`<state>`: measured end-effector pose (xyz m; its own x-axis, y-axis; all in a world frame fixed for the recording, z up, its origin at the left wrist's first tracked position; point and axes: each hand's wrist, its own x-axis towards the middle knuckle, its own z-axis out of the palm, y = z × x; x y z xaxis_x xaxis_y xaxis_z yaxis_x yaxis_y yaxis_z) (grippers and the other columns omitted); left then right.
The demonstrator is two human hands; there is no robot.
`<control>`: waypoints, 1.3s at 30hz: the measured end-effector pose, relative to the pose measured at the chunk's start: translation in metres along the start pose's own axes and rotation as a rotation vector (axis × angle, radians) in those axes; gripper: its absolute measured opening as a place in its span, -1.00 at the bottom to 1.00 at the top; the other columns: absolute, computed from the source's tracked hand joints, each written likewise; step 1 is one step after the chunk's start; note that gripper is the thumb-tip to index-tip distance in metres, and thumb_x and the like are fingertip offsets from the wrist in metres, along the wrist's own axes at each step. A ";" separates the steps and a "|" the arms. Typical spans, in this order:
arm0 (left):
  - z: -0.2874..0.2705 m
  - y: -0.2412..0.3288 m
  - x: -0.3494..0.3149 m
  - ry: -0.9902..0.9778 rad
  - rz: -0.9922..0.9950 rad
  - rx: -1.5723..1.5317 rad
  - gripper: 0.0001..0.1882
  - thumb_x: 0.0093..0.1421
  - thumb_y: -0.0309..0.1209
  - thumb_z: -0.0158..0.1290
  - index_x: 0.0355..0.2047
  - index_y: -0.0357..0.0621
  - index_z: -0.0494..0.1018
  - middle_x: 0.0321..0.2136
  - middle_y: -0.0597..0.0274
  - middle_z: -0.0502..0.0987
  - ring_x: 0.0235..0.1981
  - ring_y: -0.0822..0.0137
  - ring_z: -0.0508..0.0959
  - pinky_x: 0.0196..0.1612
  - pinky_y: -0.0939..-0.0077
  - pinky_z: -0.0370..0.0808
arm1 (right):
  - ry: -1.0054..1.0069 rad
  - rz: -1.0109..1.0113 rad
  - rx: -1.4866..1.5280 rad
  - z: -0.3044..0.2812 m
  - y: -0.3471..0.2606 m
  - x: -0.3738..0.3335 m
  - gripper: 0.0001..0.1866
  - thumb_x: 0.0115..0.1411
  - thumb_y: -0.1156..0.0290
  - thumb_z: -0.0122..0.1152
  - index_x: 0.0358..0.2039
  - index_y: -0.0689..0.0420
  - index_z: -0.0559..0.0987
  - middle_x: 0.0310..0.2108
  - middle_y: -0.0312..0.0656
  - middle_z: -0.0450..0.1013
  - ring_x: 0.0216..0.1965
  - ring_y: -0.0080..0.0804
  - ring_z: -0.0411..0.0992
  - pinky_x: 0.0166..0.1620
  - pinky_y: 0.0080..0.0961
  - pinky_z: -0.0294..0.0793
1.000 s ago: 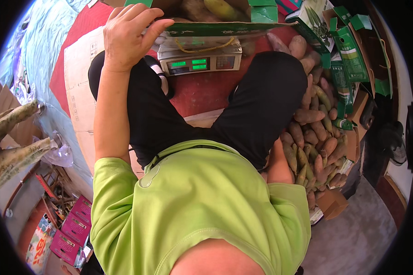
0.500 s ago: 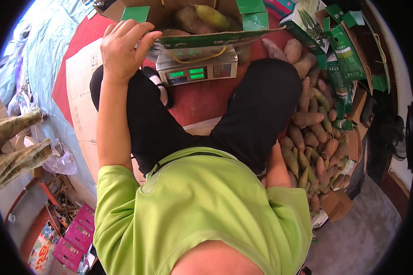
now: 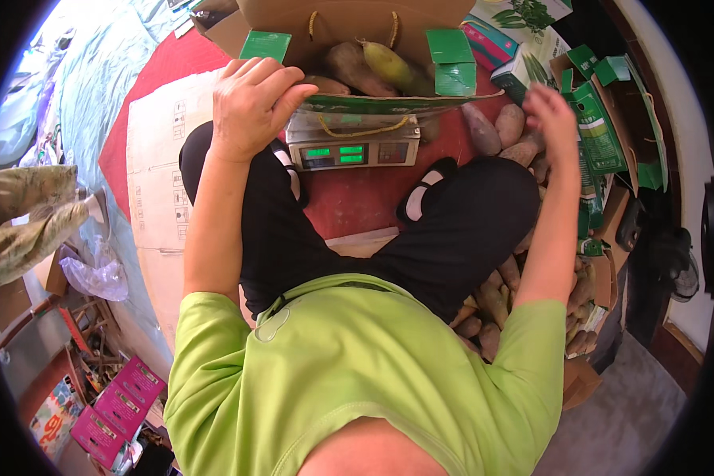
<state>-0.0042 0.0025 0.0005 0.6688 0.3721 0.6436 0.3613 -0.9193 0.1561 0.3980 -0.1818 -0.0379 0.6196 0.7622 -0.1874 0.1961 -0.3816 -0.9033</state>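
Note:
A green and brown cardboard carton (image 3: 420,103) with yellow cord handles stands opened up on a digital scale (image 3: 353,147) with lit green displays. Inside the carton lie several tubers, brownish ones and a long greenish one (image 3: 387,65). My left hand (image 3: 255,99) is curled over the near left corner of the carton, gripping its edge. Off to the right, my right hand (image 3: 549,119) is raised above the heap of brown and greenish tubers (image 3: 496,301), close to the green boxes. Its fingers are smeared by motion, and nothing can be made out in them.
Folded-open green cartons (image 3: 599,131) stand along the right side. A flattened cardboard sheet (image 3: 163,174) lies left of my legs on the red floor covering (image 3: 333,214). Another person's camouflage-patterned legs (image 3: 28,222) show at the left, and magenta boxes (image 3: 119,412) lie at lower left.
My right hand has come up from low beside the heap to the boxes at the right. My left hand stays on the carton's edge. The whole view has shifted somewhat.

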 end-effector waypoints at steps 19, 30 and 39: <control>-0.024 -0.056 -0.022 0.320 -1.069 -0.682 -0.61 0.28 -0.13 -0.05 -0.08 -0.18 0.46 -0.17 0.21 0.52 -0.12 0.36 0.48 -0.13 0.50 0.39 | -0.216 0.233 0.075 0.074 0.002 0.069 -0.64 0.25 0.27 0.05 -0.01 0.18 0.48 -0.17 -0.24 0.49 -0.17 -0.44 0.44 -0.15 -0.47 0.41; -0.017 -0.106 -0.027 -0.390 -1.443 -0.769 -0.30 0.18 0.10 -0.03 0.17 -0.09 0.21 0.05 0.14 0.39 0.11 0.20 0.32 -0.02 0.14 0.37 | -0.341 0.210 0.154 0.087 0.006 0.079 -0.64 0.28 0.35 -0.02 0.04 0.24 0.42 -0.17 -0.21 0.47 -0.20 -0.42 0.45 -0.14 -0.43 0.45; 0.023 -0.108 -0.030 -0.439 -1.405 -0.883 -0.37 0.15 0.04 0.06 0.07 -0.16 0.34 -0.08 0.15 0.45 -0.02 0.29 0.41 -0.12 0.28 0.44 | -0.391 0.258 0.226 0.089 -0.004 0.075 -0.66 0.28 0.44 -0.05 0.04 0.29 0.38 -0.15 -0.12 0.46 -0.22 -0.33 0.49 -0.17 -0.37 0.53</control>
<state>-0.0483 0.0931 -0.0533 0.3452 0.7589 -0.5522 0.4419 0.3876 0.8090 0.3758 -0.0762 -0.0831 0.2876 0.8130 -0.5062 -0.1211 -0.4934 -0.8613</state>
